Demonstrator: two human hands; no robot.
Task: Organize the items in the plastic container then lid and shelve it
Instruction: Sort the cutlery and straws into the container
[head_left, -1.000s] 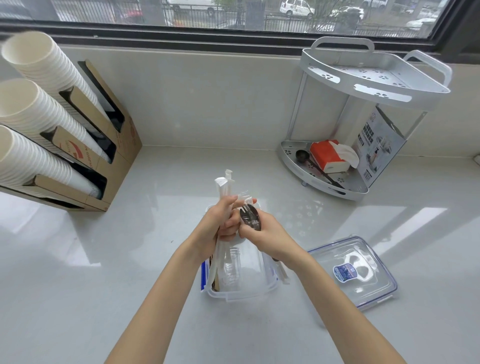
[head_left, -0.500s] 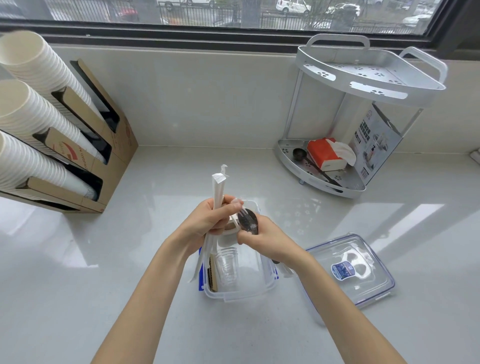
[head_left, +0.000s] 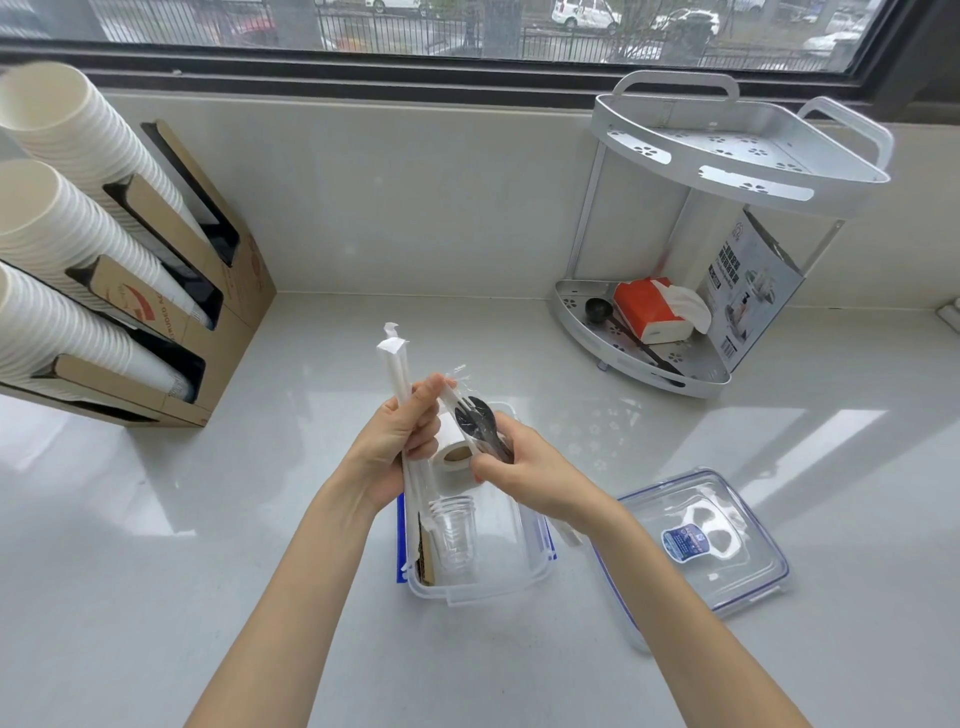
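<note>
Two hands were busy over the box. Left hand (head_left: 395, 441) had its fingers (head_left: 428, 397) curled tight round a bunch of wrapped straws (head_left: 397, 374), held upright w/ the tops poking up. I could count 2 tops for sure, maybe more behind. Right hand (head_left: 524, 467) pinched a wrapped black spoon (head_left: 480, 426) btwn thumb and fingers, spoon head up, touching the straw bunch.

Straws looked very light and bendy, paper sleeves a bit slippy, so best to hold them low in the middle as a bunch, not by the tips. The spoon looked light and stiff, but its clear wrap could slide; hold the handle.

Plastic container (head_left: 483, 582) sat on the table (head_left: 156, 519) right under both hands, open. Inside: 1 white tape roll (head_left: 454, 447), 1 stack of clear cups (head_left: 457, 535) lying down (thin, easy to crush, count unclear), and some flat brown card at the left wall.

1 lid (head_left: 727, 571) lay flat on the table just beside the container, on the right. 1 metal corner shelf (head_left: 737, 156) w/ 2 levels stood farther back right. 3 long stacks of paper cups (head_left: 62, 228) sat in a card holder at far left.
</note>
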